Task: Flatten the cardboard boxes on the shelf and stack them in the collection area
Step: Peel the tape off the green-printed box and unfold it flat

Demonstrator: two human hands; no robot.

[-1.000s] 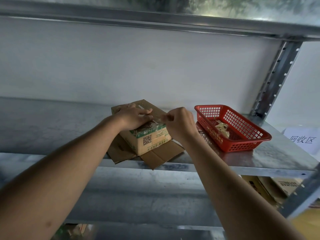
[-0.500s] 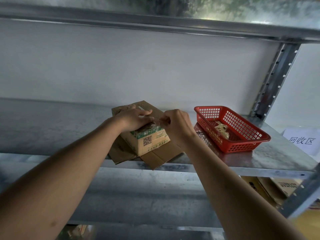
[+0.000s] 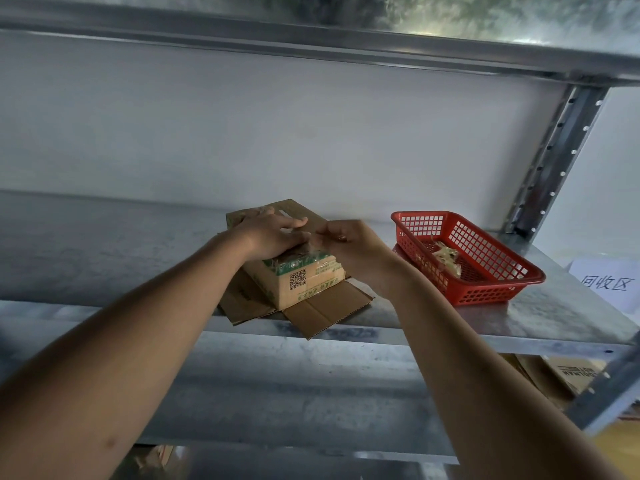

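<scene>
A small brown cardboard box (image 3: 304,282) with a QR code and green print stands on the metal shelf (image 3: 104,244), its lower flaps spread open towards the shelf's front edge. My left hand (image 3: 273,233) rests flat on the box's top. My right hand (image 3: 346,244) is just right of it, its fingers pinching a strip of clear tape (image 3: 317,245) at the top of the box. The box's top face is mostly hidden under both hands.
A red plastic basket (image 3: 485,282) with crumpled tape in it stands to the right of the box. A paper sign (image 3: 606,282) lies at the shelf's right end. Flattened cardboard (image 3: 568,375) lies on the level below. A steel upright (image 3: 554,157) stands at the back right.
My right hand has come left to meet my left hand on the box's top and pinches the tape there. The box has stayed put.
</scene>
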